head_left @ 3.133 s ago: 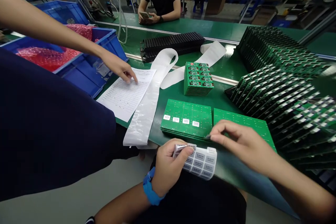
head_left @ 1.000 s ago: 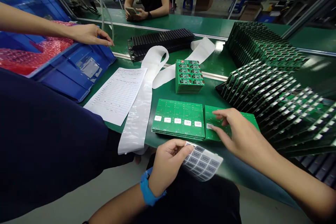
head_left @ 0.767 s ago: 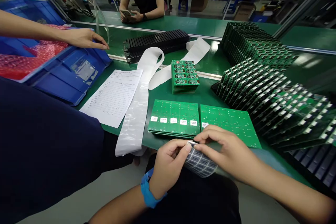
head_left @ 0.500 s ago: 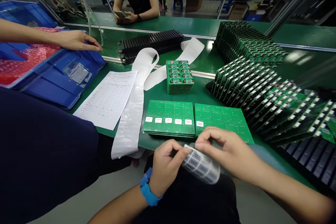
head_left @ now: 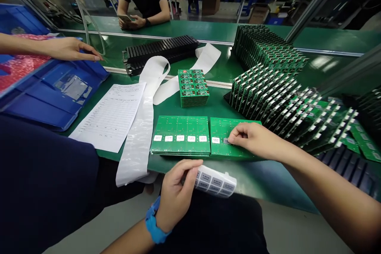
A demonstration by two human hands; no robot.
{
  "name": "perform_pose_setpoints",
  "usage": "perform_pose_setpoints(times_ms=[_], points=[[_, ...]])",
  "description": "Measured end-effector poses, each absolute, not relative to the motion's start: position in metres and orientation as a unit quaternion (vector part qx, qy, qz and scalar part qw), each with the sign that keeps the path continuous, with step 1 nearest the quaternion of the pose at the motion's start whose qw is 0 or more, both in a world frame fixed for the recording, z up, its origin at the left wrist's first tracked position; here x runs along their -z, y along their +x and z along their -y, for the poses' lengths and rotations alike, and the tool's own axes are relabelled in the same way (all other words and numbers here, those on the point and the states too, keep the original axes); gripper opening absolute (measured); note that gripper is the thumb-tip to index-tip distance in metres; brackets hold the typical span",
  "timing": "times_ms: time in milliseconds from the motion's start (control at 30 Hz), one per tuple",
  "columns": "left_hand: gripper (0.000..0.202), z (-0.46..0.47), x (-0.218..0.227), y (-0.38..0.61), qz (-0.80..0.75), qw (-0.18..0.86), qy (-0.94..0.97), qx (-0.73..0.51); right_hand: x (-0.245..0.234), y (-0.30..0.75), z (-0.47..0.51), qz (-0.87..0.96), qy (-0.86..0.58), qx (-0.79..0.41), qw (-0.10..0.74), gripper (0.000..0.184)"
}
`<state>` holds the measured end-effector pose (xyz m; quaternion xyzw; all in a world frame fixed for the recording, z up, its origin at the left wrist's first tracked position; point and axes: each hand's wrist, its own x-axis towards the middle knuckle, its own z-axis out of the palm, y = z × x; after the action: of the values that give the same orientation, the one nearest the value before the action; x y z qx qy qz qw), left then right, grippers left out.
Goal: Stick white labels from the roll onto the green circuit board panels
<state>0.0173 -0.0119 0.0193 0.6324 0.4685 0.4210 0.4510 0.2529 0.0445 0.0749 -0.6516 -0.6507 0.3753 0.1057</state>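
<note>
My left hand (head_left: 177, 190), with a blue wrist strap, pinches a roll of printed labels (head_left: 216, 183) below the table's front edge. My right hand (head_left: 256, 139) has its fingertips closed on a small label (head_left: 226, 141) at the surface of the right green circuit board panel (head_left: 224, 126). Just left of that label, a white label (head_left: 215, 140) lies on the same panel. Beside it, a stack of green panels (head_left: 182, 125) carries a row of several white labels along its top panel. My fingers partly cover the held label.
Behind the panels stands a stack of small circuit boards (head_left: 194, 85). Racked boards (head_left: 282, 99) fill the right side. White backing strip (head_left: 135, 143), a printed form (head_left: 108, 117) and a blue bin (head_left: 68, 87) lie left. A co-worker's hand (head_left: 73, 49) hovers over the bin; another person (head_left: 143, 0) sits opposite.
My right hand has moved from the label roll up to the right panel, with a label at its fingertips. My left hand keeps the roll. The whole view has shifted slightly.
</note>
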Motion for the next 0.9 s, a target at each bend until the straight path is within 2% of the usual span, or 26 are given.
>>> perform_pose_setpoints(times_ms=[100,200,233,333,400,500,567,733,900], points=[[0.021,0.013,-0.019,0.017,-0.463,0.458,0.632,-0.42,-0.07,0.251,-0.04,0.68,-0.65,-0.325,0.093,0.015],[0.031,0.015,-0.018,0.02,-0.474,0.497,0.602,-0.407,-0.069,0.252,-0.035,0.732,-0.639,-0.209,0.11,0.005],[0.035,0.015,-0.017,0.022,-0.477,0.515,0.588,-0.403,-0.07,0.255,-0.033,0.74,-0.637,-0.176,0.127,0.008],[0.044,0.012,-0.02,0.025,-0.476,0.541,0.562,-0.406,-0.075,0.268,-0.029,0.73,-0.625,-0.198,0.194,0.017],[0.035,0.01,-0.023,0.026,-0.473,0.524,0.58,-0.406,-0.079,0.278,-0.029,0.712,-0.603,-0.29,0.213,0.014],[0.009,0.007,-0.027,0.028,-0.464,0.491,0.626,-0.39,-0.079,0.285,-0.029,0.682,-0.583,-0.393,0.202,0.016],[0.008,0.007,-0.028,0.03,-0.461,0.48,0.64,-0.385,-0.075,0.285,-0.029,0.674,-0.578,-0.416,0.196,0.018],[0.009,0.005,-0.028,0.034,-0.471,0.469,0.645,-0.376,-0.066,0.277,-0.028,0.707,-0.581,-0.357,0.187,0.019],[0.011,0.004,-0.027,0.039,-0.485,0.469,0.638,-0.371,-0.061,0.269,-0.012,0.774,-0.58,-0.184,0.178,0.014]])
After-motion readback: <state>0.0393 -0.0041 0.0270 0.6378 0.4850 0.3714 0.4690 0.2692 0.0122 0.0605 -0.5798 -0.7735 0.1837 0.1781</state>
